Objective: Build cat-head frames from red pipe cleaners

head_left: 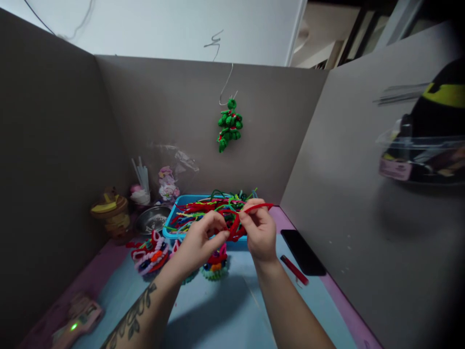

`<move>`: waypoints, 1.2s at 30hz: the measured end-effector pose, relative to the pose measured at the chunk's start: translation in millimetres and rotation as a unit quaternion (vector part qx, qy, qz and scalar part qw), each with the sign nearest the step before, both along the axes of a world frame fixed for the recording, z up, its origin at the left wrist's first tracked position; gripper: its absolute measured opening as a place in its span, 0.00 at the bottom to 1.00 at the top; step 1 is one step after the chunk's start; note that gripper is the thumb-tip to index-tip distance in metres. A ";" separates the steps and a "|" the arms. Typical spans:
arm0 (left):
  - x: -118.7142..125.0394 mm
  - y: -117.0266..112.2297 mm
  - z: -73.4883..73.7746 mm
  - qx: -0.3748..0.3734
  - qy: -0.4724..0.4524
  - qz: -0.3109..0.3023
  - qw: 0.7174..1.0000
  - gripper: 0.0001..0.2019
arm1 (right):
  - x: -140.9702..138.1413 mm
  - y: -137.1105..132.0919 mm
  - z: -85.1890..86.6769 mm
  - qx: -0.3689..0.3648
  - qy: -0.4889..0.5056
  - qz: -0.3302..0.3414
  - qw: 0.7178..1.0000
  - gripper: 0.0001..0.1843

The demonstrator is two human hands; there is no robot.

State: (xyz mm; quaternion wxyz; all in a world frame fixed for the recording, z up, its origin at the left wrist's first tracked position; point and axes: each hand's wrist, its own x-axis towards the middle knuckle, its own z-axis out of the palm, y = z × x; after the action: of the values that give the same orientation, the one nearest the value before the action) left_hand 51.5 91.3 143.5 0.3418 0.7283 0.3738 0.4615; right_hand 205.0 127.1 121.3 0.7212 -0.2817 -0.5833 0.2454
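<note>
Both hands are raised over the table in front of a blue tray (169, 231) heaped with pipe cleaners in many colours. My left hand (202, 241) and my right hand (259, 230) are closed in a pinch on the same red pipe cleaner (236, 224), which is bent into loops between them. One end of it sticks out to the right past my right fingers. Under my hands stand small finished pipe-cleaner figures (215, 266), with another (150, 254) to the left.
A green pipe-cleaner ornament (228, 125) hangs on a wire hook from the grey partition. A metal bowl (152, 219), a yellow toy (111, 213) and a wrapped bundle stand at the back left. A black phone (302, 252) and a red pen (294, 270) lie at the right. A device with a green light (77, 324) sits near left.
</note>
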 end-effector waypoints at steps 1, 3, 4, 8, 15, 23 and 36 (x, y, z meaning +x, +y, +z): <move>0.2 -1.5 1.3 -0.003 0.006 -0.005 1.000 0.03 | -0.5 1.7 -1.4 -0.009 0.000 -0.008 1.000 0.07; 0.9 -4.4 3.7 -0.011 0.010 -0.017 1.000 0.03 | -1.7 4.1 -4.2 -0.024 -0.013 -0.022 0.999 0.08; 1.4 -5.6 4.7 -0.014 0.007 -0.021 1.000 0.02 | -2.2 5.1 -5.5 -0.031 -0.023 -0.026 0.999 0.08; 3.6 -6.5 5.3 -0.042 -0.043 -0.026 0.998 0.04 | -0.6 8.6 -7.8 -0.046 -0.048 -0.043 0.997 0.09; 0.9 9.5 -2.9 -0.114 -0.218 0.053 0.968 0.14 | 8.4 -2.0 10.4 -0.012 -0.126 -0.113 0.985 0.09; 1.8 9.5 -0.5 -0.096 -0.278 0.091 0.951 0.15 | -7.3 -17.4 16.4 0.119 -0.262 -0.161 0.944 0.04; 10.9 10.4 -3.8 -0.151 -0.364 0.163 0.905 0.26 | -16.1 -13.4 -17.1 0.250 -0.324 -0.222 0.885 0.16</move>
State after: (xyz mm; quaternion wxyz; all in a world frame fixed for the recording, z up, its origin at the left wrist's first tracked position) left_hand 62.5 101.7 139.7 0.4799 0.3785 0.4018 0.6818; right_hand 188.8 113.8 104.3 0.5742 -0.2779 -0.7489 -0.1795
